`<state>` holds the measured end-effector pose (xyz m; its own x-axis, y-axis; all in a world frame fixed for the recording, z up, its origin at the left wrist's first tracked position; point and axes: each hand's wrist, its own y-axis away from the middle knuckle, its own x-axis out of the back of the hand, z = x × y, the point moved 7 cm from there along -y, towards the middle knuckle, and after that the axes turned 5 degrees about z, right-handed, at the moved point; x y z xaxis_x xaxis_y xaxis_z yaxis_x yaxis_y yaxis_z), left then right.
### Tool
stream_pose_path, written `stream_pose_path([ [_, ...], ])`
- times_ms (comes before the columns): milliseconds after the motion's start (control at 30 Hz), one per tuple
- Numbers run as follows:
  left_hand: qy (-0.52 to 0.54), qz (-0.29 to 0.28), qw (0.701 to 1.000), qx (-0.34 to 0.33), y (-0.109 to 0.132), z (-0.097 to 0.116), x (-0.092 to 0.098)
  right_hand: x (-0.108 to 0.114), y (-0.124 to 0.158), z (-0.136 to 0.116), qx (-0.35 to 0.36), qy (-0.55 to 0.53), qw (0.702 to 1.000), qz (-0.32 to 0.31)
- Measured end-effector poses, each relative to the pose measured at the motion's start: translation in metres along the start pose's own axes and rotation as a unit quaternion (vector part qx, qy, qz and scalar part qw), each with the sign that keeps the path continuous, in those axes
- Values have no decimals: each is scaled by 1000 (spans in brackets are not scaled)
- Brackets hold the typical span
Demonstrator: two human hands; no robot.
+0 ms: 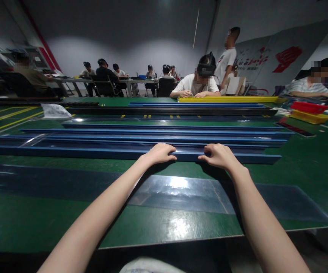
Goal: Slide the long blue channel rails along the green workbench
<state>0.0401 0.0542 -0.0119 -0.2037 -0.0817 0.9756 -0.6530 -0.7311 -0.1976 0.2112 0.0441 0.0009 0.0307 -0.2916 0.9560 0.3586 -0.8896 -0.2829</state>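
Observation:
A long blue channel strip [107,153] lies crosswise on the green table in front of me. My left hand [161,153] is closed over the strip, its thumb on the near wall and its fingers over the top edge. To the right, my right hand [217,156] grips the same strip in a similar way, a short gap from the left. The undersides of the fingers are hidden. Between my forearms and below the strip, a long clear plastic sheet [175,195] lies flat and glossy on the table.
More blue channel strips [141,132] lie parallel just beyond. Farther back are a black strip [164,111], a yellow strip [232,99] and a crumpled sheet [55,111]. At right sit a phone [296,129] and a yellow tray [308,116]. A co-worker [196,85] leans over the far edge.

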Motion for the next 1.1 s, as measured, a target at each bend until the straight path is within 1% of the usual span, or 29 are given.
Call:
stream_pose_path([
  [133, -19, 5, 1000, 6, -1, -1, 1, -1, 0, 0, 0, 0, 1000, -2],
  [267, -17, 7, 1000, 2, 0, -2, -1, -1, 0, 0, 0, 1, 1000, -2],
  [467, 32, 23, 999, -13, -1, -4, -3, -1, 0, 1, -1, -1, 1000, -1],
  [600, 73, 42, 996, -2, 0, -8, -1, -2, 0, 1, 1, -1, 1000, 1],
  [867, 103, 73, 992, -15, 0, -6, 4, 0, 1, 0, 0, -6, 1000, 2],
  [1100, 95, 62, 994, -3, 1, -7, 4, 1, 1, -1, -2, -5, 1000, 1],
])
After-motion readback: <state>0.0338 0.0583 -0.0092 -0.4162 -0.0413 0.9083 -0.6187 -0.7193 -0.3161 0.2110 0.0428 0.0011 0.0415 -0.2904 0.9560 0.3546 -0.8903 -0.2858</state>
